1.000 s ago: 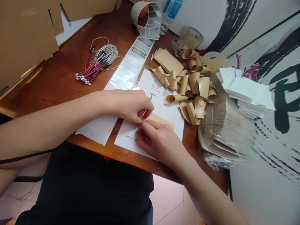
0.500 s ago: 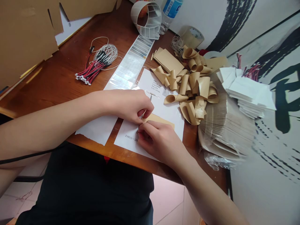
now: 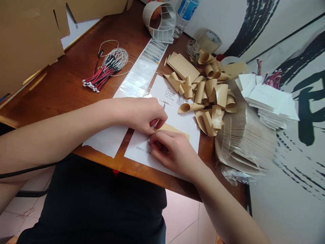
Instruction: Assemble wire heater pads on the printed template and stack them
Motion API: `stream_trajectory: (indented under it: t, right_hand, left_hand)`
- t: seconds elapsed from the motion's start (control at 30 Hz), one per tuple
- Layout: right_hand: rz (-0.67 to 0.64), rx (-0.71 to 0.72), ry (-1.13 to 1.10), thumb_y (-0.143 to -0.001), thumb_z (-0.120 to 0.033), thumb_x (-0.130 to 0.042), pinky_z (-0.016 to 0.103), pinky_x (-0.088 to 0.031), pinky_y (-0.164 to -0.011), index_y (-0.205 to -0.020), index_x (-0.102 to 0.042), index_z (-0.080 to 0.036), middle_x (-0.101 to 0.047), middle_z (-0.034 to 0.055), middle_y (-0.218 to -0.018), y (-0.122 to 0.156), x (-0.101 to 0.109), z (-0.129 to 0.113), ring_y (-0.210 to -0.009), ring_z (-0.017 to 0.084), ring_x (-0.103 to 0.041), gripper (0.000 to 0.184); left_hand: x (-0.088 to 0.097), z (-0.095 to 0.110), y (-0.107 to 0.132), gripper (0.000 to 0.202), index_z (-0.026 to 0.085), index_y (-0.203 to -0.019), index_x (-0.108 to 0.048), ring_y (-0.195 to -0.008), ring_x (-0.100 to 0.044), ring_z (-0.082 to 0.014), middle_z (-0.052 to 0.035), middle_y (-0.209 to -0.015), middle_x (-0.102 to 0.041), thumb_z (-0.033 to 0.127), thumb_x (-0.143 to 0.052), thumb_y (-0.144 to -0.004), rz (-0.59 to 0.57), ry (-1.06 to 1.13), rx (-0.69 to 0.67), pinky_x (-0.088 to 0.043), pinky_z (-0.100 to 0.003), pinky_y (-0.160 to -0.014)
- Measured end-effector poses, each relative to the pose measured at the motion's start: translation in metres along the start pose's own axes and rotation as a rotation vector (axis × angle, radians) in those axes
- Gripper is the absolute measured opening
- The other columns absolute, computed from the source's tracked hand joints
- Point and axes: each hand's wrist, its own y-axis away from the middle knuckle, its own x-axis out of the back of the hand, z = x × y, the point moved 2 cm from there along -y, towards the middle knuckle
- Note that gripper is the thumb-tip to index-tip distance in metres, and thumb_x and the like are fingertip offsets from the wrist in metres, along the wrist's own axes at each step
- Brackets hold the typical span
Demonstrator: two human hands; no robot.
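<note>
A flat piece of brown kraft paper (image 3: 175, 130) lies on a white printed sheet (image 3: 137, 156), partly covered by my hands. Thumb and fingers of my left hand (image 3: 146, 113) are pinched together at its left end. My right hand (image 3: 176, 152) is closed just in front, its fingertips meeting those of the left at the same end. Whatever small part is between the fingertips is hidden. Large letters "DRS-20" show on the sheet beside my right hand.
Right of the sheet are curled brown papers (image 3: 200, 91), a bagged stack of brown sheets (image 3: 243, 142) and white packets (image 3: 269, 98). A strip of silver labels (image 3: 139, 73) runs back to its roll (image 3: 159, 22). Bundled red-black wires (image 3: 106, 69) lie left; a water bottle (image 3: 186, 15) stands behind.
The fingers of my right hand have shifted slightly, uncovering a little more of the printed letters. My left hand stays in place; the view has moved a touch.
</note>
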Motion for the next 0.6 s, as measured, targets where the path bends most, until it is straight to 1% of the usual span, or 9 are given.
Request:
stream_trajectory:
  t: [0.13, 0.3, 0.6]
  right_hand:
    - [-0.013, 0.027, 0.003, -0.087, -0.01, -0.058, 0.023, -0.039, -0.061, -0.082, -0.061, -0.019, -0.062, -0.0004, -0.076, 0.0005, -0.0012, 0.0031, -0.063, 0.011, -0.051, 0.011]
    - [-0.03, 0.033, -0.029, -0.086, -0.009, -0.057, 0.022, -0.038, -0.061, -0.082, -0.061, -0.02, -0.06, -0.0015, -0.074, -0.0002, -0.0007, 0.0047, -0.063, 0.011, -0.05, 0.013]
    - [-0.057, 0.004, -0.04, -0.085, -0.01, -0.058, 0.021, -0.036, -0.059, -0.082, -0.062, -0.02, -0.058, -0.0031, -0.069, -0.0015, 0.0, 0.0045, -0.059, 0.01, -0.048, 0.012]
  left_hand:
    - [0.0002, 0.0003, 0.0005, 0.009, 0.021, -0.082, -0.073, -0.072, -0.06, -0.0142, -0.0003, -0.084, -0.072, 0.018, -0.069, -0.075, 0.002, -0.002, 0.002, -0.034, -0.028, -0.062]
    - [-0.0003, -0.0002, 0.0001, 0.009, 0.021, -0.083, -0.074, -0.074, -0.06, -0.0149, -0.0011, -0.086, -0.073, 0.019, -0.068, -0.076, -0.013, -0.003, 0.017, -0.035, -0.028, -0.064]
    - [0.0007, -0.0005, 0.0003, 0.007, 0.021, -0.081, -0.073, -0.069, -0.058, -0.0131, 0.0005, -0.08, -0.07, 0.019, -0.069, -0.075, 0.007, 0.005, -0.01, -0.035, -0.027, -0.06]
